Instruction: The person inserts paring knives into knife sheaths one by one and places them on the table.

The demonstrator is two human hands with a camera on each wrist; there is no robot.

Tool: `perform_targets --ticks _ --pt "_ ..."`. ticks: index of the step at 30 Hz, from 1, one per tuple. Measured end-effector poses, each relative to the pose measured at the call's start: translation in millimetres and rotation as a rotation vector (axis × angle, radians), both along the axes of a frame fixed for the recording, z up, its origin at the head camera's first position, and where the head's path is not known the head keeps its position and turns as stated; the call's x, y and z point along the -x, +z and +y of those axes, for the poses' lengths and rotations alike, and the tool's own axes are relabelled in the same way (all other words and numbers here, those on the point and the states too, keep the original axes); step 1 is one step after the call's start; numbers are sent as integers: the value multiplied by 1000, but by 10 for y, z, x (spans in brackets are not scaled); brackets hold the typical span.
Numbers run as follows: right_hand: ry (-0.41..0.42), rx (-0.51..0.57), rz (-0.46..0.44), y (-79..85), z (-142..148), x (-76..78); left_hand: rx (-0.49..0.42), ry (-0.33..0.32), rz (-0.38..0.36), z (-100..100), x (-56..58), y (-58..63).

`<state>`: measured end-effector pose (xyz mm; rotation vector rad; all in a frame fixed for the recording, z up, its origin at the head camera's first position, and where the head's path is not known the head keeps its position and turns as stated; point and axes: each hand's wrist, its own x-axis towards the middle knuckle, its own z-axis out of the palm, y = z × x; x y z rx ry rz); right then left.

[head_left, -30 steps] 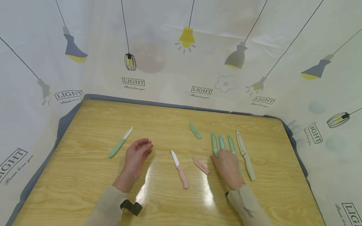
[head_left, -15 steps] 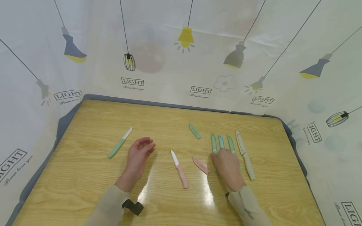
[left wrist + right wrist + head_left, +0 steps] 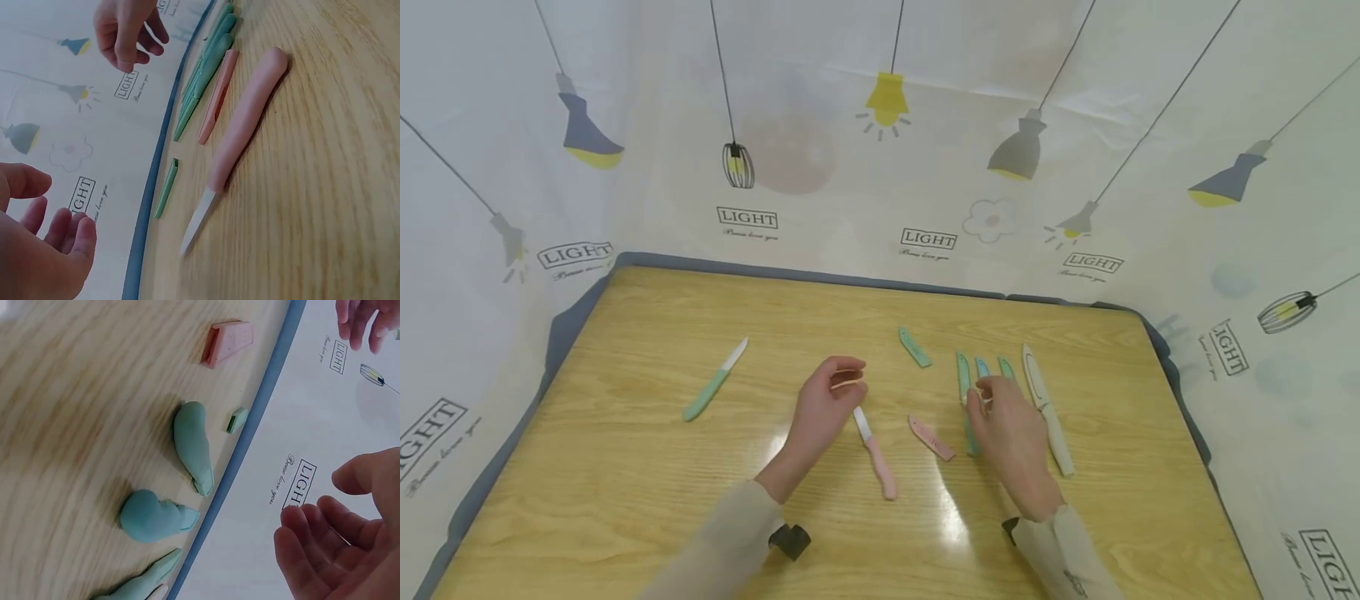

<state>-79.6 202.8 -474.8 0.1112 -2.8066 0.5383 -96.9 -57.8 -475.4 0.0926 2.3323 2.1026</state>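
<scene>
My left hand hovers above the table near the tip of a bare pink knife, its fingers loosely bent around nothing. The pink knife's white blade points away from me. My right hand is raised over a row of sheathed knives, thumb and fingers apart and holding nothing. In that row lie a green knife, a blue knife and another green knife, partly hidden by the hand in the head view. Between the hands lies a pink blade sheath, with a green sheath farther back.
A cream sheathed knife lies at the right end of the row. At the far left is a green knife with its white blade bare. The wooden table is bordered by a lamp-printed curtain at the back and sides.
My left hand has moved right, from between the bare green and pink knives to above the pink knife's tip. My right hand has lifted off the row of sheathed knives.
</scene>
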Motion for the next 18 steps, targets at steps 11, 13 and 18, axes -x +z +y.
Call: perform_targets --ticks 11,13,18 --pt "-11 68 39 48 115 -53 648 -432 269 371 -12 -52" --pt "-9 60 40 42 136 -58 738 -505 315 434 7 -81" --pt "-2 51 48 6 179 -63 909 -707 471 539 62 -142"
